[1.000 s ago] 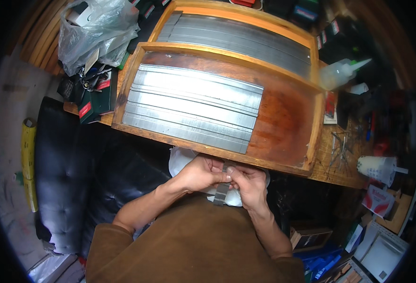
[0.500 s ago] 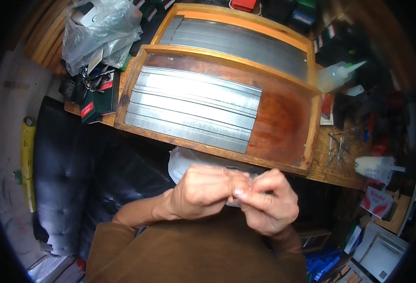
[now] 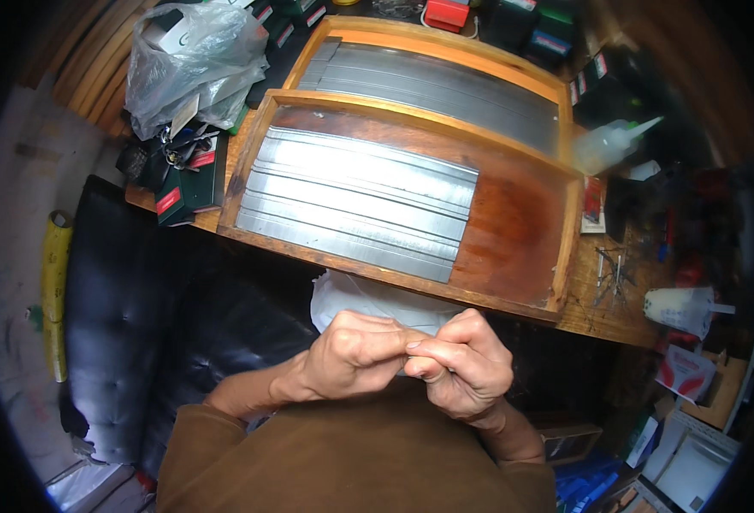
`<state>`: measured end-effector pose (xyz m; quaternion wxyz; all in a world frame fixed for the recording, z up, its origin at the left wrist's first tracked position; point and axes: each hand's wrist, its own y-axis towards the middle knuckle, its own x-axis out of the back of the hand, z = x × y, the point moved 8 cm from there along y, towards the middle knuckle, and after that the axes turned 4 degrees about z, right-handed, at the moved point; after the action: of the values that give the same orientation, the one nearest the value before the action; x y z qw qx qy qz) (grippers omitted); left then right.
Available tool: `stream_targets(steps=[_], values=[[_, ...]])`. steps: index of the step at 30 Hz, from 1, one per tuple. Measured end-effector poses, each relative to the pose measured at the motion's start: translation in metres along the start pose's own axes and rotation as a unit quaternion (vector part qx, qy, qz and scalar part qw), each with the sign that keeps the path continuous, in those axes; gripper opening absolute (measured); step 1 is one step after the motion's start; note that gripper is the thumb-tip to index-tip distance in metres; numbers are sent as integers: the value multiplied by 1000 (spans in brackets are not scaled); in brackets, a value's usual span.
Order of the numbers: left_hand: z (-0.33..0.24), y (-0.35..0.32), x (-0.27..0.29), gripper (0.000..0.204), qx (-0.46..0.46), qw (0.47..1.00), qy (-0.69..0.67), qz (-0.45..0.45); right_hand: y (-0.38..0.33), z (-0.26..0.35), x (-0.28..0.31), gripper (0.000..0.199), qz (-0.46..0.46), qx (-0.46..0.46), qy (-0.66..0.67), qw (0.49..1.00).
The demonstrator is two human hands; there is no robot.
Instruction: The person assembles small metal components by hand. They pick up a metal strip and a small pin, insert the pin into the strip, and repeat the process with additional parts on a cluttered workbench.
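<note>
My left hand (image 3: 355, 355) and my right hand (image 3: 471, 366) meet in front of my body, below the near edge of a wooden tray (image 3: 377, 273). The fingers of both are curled and pinched together, fingertips touching. Whatever they hold, if anything, is hidden between the fingers. Flat grey metal strips (image 3: 355, 197) lie side by side in the left and middle part of this tray. A white cloth or bag (image 3: 334, 299) shows just beyond my left hand, under the tray's edge.
Behind stands a second wooden tray (image 3: 445, 38) with more grey strips. A plastic bag (image 3: 193, 68) and dark boxes (image 3: 190, 188) sit at left. At right are a squeeze bottle (image 3: 608, 145), thin metal pieces (image 3: 609, 269) and a cup (image 3: 678, 309). A black padded seat (image 3: 120, 325) is at lower left.
Both hands have drawn slightly left and closer together, the right one more. A bit of clear material seen between the fingers before no longer shows. The view has shifted a little.
</note>
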<state>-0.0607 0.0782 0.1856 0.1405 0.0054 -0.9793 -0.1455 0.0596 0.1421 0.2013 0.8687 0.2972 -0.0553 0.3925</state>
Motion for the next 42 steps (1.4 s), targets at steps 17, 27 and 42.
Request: stream_targets(steps=[17, 27, 42], values=[[51, -64, -21, 24, 120, 988, -4, -100, -28, -71, -48, 15, 151, -238, 219, 934], [59, -70, -28, 22, 146, 983, -17, -112, -32, -76, -49, 17, 140, -258, 225, 929], [68, -47, -21, 22, 101, 991, -88, -8, -45, -50, -25, 28, 30, -189, 86, 978]])
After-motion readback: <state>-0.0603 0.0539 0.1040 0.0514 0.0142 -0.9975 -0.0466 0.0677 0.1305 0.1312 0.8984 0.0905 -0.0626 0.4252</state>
